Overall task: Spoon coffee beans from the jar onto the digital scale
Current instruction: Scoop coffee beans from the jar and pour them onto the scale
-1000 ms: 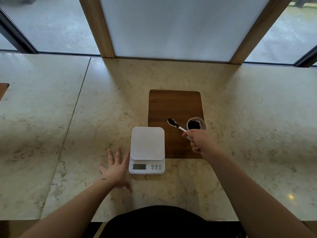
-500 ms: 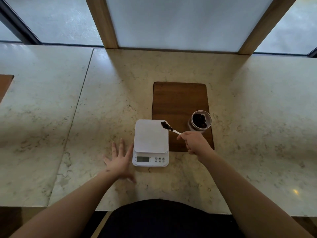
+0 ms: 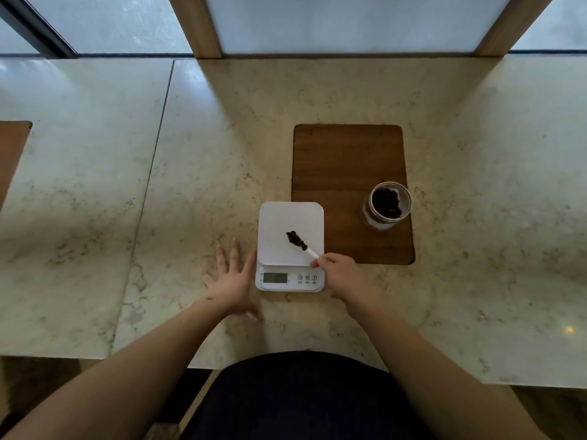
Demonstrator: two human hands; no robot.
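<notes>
A white digital scale (image 3: 279, 220) stands on the marble counter, its display and buttons toward me. My right hand (image 3: 341, 274) pinches the handle of a white spoon (image 3: 310, 251). The spoon's bowl, heaped with dark coffee beans (image 3: 296, 240), is over the middle of the scale's platform. An open glass jar (image 3: 387, 206) with coffee beans inside stands on the wooden board (image 3: 343, 173), right of the scale. My left hand (image 3: 230, 281) lies flat with fingers spread on the counter, against the scale's left side.
The counter (image 3: 127, 201) has a seam running left of the scale. Another wooden board (image 3: 12, 147) shows at the far left edge. Wooden window posts (image 3: 195, 25) rise behind the counter. The counter's front edge is close to my body.
My right hand carried the loaded spoon left from beside the jar to above the scale's platform. The left hand stayed flat by the scale. The camera tilted down.
</notes>
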